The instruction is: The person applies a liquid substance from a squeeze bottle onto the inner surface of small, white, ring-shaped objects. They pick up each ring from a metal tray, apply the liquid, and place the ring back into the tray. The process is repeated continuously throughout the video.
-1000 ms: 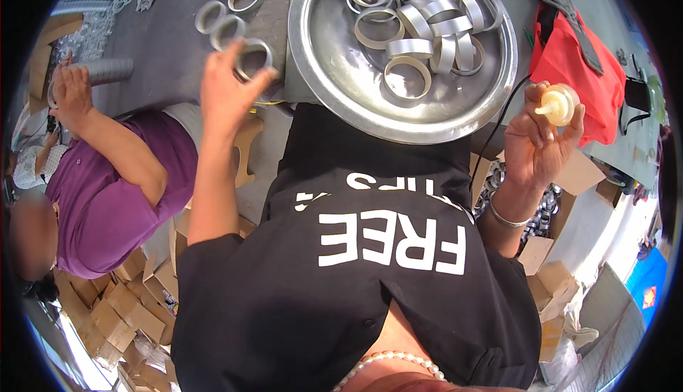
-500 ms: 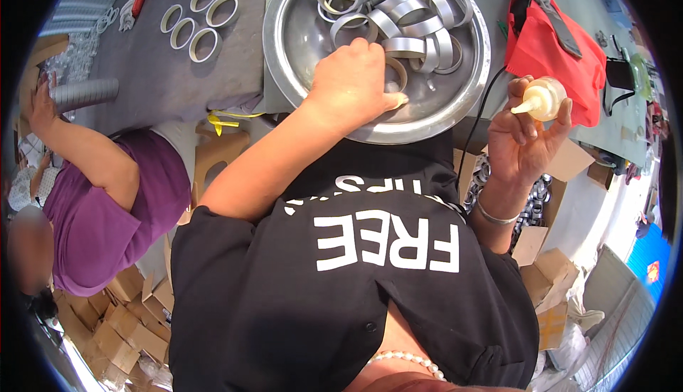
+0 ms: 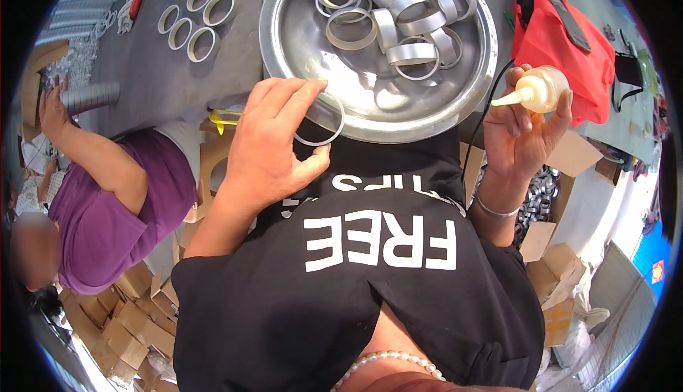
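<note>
Between the thumb and fingers of my left hand [image 3: 267, 139] is a thin metal ring [image 3: 343, 119], held upright at the near left rim of a round steel basin [image 3: 299, 43]. Inside that basin lies a loose heap of silver-grey rings [image 3: 414, 53], mostly toward its far side. To the right of the basin, my right hand [image 3: 526, 136] is closed around a small squeeze bottle [image 3: 546, 87] of pale cream colour. The bottle is tipped sideways, its tapered nozzle pointing left toward the basin.
Several rings [image 3: 202, 45] stand on the grey table cover [image 3: 235, 65] at left. A co-worker in a purple top [image 3: 121, 207] holds a stack of rings [image 3: 92, 96] there. Red bag [image 3: 562, 50] and black cable [image 3: 491, 97] lie at right; cardboard boxes [image 3: 562, 271] stand below.
My left hand has come out of the basin toward me and left, bringing one ring from the heap. The bottle in my right hand has tilted, its nozzle still leftward.
</note>
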The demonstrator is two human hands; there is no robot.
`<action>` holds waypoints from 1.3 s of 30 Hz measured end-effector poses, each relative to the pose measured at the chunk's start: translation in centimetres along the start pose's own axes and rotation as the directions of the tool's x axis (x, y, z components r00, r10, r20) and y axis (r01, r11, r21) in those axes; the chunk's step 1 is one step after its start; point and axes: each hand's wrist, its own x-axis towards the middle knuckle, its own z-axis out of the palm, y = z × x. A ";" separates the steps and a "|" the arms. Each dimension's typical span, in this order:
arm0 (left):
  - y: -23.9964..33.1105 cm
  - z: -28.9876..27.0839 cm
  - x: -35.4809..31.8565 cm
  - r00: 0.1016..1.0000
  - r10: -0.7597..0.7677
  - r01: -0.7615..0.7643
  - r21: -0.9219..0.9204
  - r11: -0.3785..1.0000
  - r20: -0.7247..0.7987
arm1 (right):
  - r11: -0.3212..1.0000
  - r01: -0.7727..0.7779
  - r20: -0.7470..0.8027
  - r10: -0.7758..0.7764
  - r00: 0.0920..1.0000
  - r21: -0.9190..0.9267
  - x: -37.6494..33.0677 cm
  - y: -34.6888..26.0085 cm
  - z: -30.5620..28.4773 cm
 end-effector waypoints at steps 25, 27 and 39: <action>3.9 1.8 0.3 0.841 -0.143 0.476 -0.839 -0.263 0.522 | 0.190 0.834 0.839 -0.078 0.538 -0.517 -4.6 2.1 3.2; 3.6 2.6 -0.2 0.923 -0.155 0.319 -0.925 -0.209 0.353 | 0.056 0.866 0.864 -0.065 0.500 -0.497 -4.8 2.0 3.6; 2.6 2.0 1.1 0.920 0.215 -0.371 -0.552 0.747 -0.328 | 0.326 0.558 0.484 -0.282 0.828 -0.763 -4.7 2.5 3.3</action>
